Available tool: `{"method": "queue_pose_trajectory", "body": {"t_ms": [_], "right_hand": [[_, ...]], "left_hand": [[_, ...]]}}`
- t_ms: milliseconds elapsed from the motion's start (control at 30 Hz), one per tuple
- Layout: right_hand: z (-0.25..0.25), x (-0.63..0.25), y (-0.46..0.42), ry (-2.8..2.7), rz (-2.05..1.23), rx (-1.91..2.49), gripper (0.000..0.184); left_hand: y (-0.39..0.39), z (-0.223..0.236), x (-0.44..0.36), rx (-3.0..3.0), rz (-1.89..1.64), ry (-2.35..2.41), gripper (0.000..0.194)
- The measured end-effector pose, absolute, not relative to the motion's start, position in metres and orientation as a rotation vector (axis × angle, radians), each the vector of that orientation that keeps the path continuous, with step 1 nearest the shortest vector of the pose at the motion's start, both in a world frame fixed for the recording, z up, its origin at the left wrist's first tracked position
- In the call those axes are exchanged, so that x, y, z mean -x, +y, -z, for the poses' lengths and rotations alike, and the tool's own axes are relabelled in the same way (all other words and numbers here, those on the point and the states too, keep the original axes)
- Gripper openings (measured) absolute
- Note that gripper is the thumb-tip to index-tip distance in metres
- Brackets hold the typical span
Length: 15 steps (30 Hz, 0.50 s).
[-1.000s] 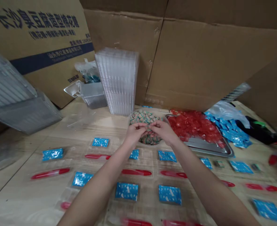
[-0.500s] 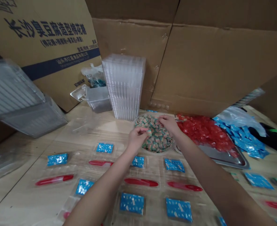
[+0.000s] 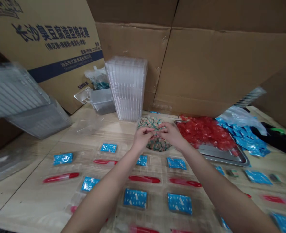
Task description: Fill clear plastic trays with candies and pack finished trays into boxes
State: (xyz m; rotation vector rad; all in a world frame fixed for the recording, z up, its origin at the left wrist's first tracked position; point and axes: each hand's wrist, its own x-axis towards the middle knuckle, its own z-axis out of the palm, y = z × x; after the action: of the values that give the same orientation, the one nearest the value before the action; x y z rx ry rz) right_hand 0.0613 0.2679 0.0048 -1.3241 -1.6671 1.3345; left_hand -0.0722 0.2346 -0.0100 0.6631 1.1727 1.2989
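A round clear bowl [image 3: 143, 117] holds a heap of small tan-and-green packets [image 3: 159, 144]. Over this heap my left hand [image 3: 142, 137] pinches one small packet between thumb and fingers. My right hand [image 3: 170, 135] is closed too, its fingertips meeting those of the left above the bowl; what it pinches is too small and hidden to make out. In front of the bowl lie clear plastic trays, several with a blue sachet [image 3: 135, 198] and a red plastic utensil [image 3: 144, 179] in them.
Right of the bowl, a metal tray [image 3: 212, 153] carries red wrapped pieces [image 3: 206, 132]. Beyond it are piled blue sachets [image 3: 251, 139]. A tall stack of clear containers [image 3: 126, 89] stands behind, with more containers [image 3: 14, 89] at left. Cardboard boxes [image 3: 206, 71] wall the back.
My right hand has moved left, and both hands' fingertips now come together over the bowl. The view has shifted slightly, with the right-hand things sliding left.
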Motion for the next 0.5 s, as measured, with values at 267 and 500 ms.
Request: {"method": "queue_pose_trajectory", "body": {"t_ms": [267,500], "right_hand": [[0.015,-0.073,0.282,-2.027,-0.822,1.373,0.02],[0.028,-0.072,0.338,-2.292,-0.316,1.536,0.012]], "left_hand": [[0.236,0.019,0.075,-0.76,-1.34,1.234,0.011],[0.241,0.025,0.081,-0.721,-1.368,1.295,0.004]]}}
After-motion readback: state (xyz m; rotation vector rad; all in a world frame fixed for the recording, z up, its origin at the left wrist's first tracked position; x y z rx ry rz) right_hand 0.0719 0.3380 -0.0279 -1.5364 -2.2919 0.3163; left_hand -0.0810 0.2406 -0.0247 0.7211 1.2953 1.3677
